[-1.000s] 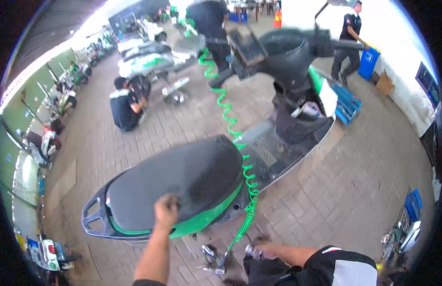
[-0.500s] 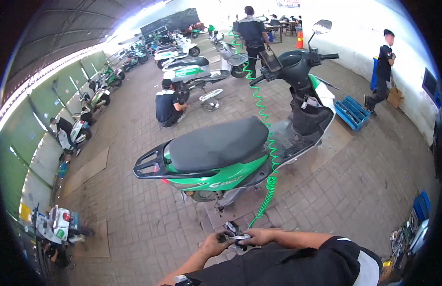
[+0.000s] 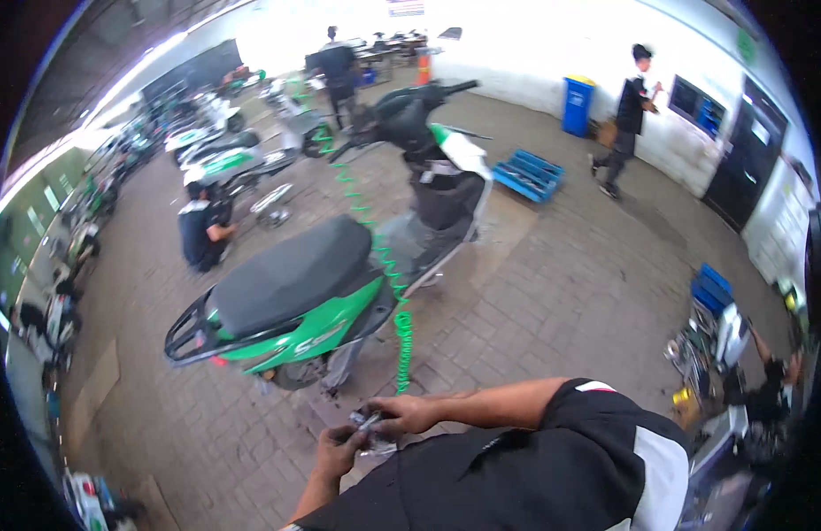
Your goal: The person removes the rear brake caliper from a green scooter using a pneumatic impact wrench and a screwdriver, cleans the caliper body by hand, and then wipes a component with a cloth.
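Note:
My left hand and my right hand meet low in the view, close to my body, both with fingers closed. Between them is a small, pale metal part; its exact kind is too blurred to tell. Just below my right hand, something shiny and silvery shows. A green coiled air hose runs down past the scooter to near my right hand; its end is hidden. Beyond my hands stands a green, white and black scooter, with a dark seat and its handlebar toward the far side.
A blue toolbox lies past the scooter, near a blue bin with a yellow lid. One person walks by the right wall; another squats beside a white scooter. Loose tools and parts lie at the right, near another person.
The view has swung to the right, so the scooter sits further left and more of the right wall shows. My hands stay together around the small part. The person at right has walked on.

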A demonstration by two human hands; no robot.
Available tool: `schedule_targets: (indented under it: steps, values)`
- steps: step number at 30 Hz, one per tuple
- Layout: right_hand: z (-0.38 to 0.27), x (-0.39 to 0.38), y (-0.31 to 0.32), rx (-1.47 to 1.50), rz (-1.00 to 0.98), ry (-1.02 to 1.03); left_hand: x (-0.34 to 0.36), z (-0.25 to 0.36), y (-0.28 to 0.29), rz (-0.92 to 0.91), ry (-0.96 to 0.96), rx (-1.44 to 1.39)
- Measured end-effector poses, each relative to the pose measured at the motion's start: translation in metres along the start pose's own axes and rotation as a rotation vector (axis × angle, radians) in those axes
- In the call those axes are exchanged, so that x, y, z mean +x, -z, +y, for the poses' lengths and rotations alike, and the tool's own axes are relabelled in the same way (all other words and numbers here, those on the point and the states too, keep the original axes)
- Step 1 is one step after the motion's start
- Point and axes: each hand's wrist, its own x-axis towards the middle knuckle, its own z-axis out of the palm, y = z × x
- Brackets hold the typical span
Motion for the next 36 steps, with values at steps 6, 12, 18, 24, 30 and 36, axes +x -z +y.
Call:
schedule_targets:
  steps: [6, 12, 18, 24, 30, 36]
  values:
    - [0.010, -0.065, 0.024, 0.095, 0.184, 0.091, 0.053, 0.026, -0.059, -0.049, -0.075, 0.060]
    - [0.039, -0.138, 0.073, -0.052, 0.433, 0.002, 0.097, 0.039, -0.153, -0.124, -0.051, 0.226]
    - [0.065, -0.189, 0.129, -0.115, 0.222, -0.033, 0.118, 0.040, -0.219, -0.228, -0.147, 0.471]
    - [0.027, -0.187, 0.154, -0.154, 0.113, -0.199, 0.109, 0.053, -0.233, -0.106, -0.079, 0.329]
    - [0.034, -0.148, 0.123, -0.284, 0.210, -0.067, 0.087, 0.032, -0.196, 0.005, -0.041, 0.143]
    - [-0.003, -0.086, 0.083, -0.075, 0.088, 0.068, 0.048, 0.031, -0.121, 0.030, -0.142, -0.021]
